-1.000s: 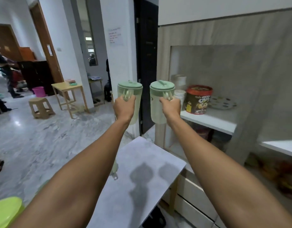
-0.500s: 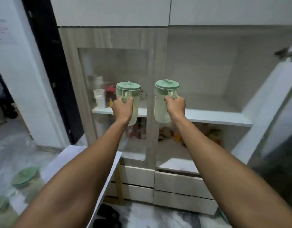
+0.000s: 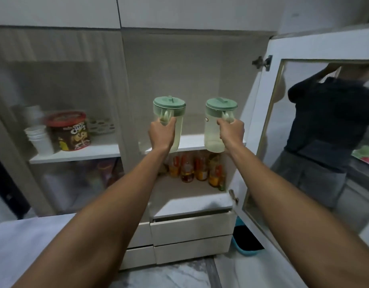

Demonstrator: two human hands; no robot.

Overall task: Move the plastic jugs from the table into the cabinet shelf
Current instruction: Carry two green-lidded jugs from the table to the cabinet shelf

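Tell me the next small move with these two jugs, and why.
Probably push both jugs forward and lower them onto the shelf. The left hand holds the left jug and the right hand the right jug by the handles, in front of the shelf edge and not yet resting on it. The door is open and the shelf behind looks bare.

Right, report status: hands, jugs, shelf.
Left hand grips left jug by handle; right hand grips right jug. Both in the air before open shelf. Nothing blocking.
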